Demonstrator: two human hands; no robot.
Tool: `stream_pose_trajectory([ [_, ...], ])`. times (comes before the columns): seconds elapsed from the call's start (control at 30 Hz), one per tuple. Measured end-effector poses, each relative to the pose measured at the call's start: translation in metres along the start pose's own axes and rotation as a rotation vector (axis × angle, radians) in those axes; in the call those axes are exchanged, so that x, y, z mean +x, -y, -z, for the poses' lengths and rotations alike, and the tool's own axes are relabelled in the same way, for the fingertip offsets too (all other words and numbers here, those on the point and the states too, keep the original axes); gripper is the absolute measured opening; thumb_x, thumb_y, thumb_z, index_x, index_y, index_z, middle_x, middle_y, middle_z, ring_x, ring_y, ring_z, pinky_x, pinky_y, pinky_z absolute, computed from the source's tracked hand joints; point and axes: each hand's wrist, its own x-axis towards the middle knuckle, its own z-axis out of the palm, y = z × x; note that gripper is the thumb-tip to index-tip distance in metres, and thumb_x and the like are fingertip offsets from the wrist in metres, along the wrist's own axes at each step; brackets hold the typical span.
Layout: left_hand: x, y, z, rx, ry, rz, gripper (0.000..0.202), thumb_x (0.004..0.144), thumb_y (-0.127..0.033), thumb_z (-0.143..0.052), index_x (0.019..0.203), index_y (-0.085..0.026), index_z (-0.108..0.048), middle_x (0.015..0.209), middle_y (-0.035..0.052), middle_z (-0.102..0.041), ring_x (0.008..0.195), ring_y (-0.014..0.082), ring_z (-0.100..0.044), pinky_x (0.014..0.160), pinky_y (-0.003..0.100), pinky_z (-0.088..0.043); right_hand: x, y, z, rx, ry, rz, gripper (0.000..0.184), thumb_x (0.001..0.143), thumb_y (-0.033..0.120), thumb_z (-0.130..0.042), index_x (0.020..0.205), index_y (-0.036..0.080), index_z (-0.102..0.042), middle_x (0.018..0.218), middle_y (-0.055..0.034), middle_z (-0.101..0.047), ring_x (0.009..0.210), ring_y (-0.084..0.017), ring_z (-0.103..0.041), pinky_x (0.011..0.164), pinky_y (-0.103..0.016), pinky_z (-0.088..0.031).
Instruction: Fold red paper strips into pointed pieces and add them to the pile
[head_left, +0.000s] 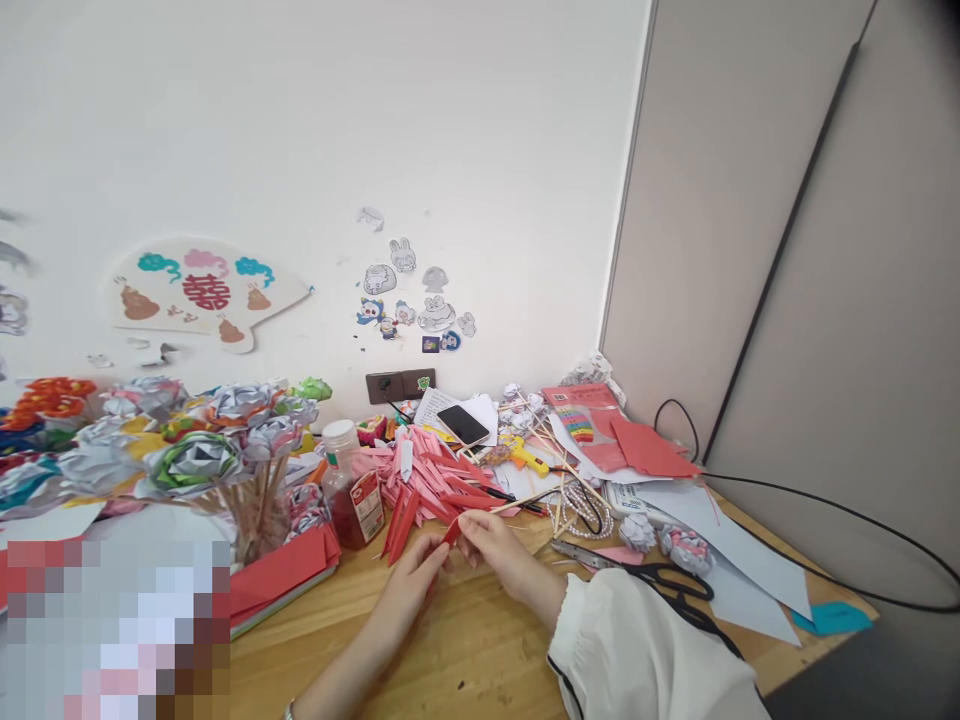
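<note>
I log both hands low over the bench [465, 655], fingertips meeting. The left hand [411, 582] and right hand [491, 548] are both closed in a pinch on one red paper strip [452, 531], which sits between them. The strip is narrow, creased, pointed and tilted up to the right. Just beyond the hands lies a pile of folded paper [429, 482], pink and red. Scissors [671, 580] lie to the right of the right hand, and a bottle [351, 497] stands to the left of the pile.

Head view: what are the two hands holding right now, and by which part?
A folded red paper strip, pinched at its ends. The left hand holds the lower end and the right hand holds the upper end with its fingertips.
</note>
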Motion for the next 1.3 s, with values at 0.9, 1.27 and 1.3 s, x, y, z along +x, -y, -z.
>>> stream_pose_trajectory([
  [0.9, -0.001, -0.009, 0.011, 0.349, -0.219, -0.205, 0.022, 0.064, -0.036, -0.050, 0.065, -0.015, -0.054, 0.063, 0.0018, -0.059, 0.063, 0.0174, -0.053, 0.059, 0.026, -0.041, 0.003, -0.004, 0.008, 0.109, 0.001, -0.065, 0.033, 0.065, 0.039, -0.058, 0.087, 0.014, -0.057, 0.064, -0.0003, -0.054, 0.045, -0.006, -0.044, 0.048, -0.021, -0.036],
  [1.27, -0.006, -0.015, 0.006, 0.402, -0.171, -0.192, 0.020, 0.062, -0.032, -0.053, 0.068, -0.016, -0.062, 0.068, 0.0027, -0.065, 0.066, 0.0193, -0.055, 0.062, 0.027, -0.040, 0.005, -0.010, 0.009, -0.076, -0.125, -0.045, 0.026, 0.056, 0.036, -0.065, 0.067, 0.014, -0.056, 0.059, 0.0016, -0.053, 0.054, -0.010, -0.048, 0.053, -0.022, -0.038],
  [1.3, -0.005, -0.014, 0.006, 0.411, -0.170, -0.187, 0.021, 0.062, -0.034, -0.052, 0.068, -0.016, -0.062, 0.067, 0.0027, -0.065, 0.065, 0.0190, -0.055, 0.061, 0.027, -0.040, 0.006, -0.011, 0.009, -0.090, -0.131, -0.044, 0.027, 0.055, 0.036, -0.066, 0.066, 0.014, -0.056, 0.059, 0.0015, -0.053, 0.054, -0.010, -0.048, 0.054, -0.023, -0.038],
])
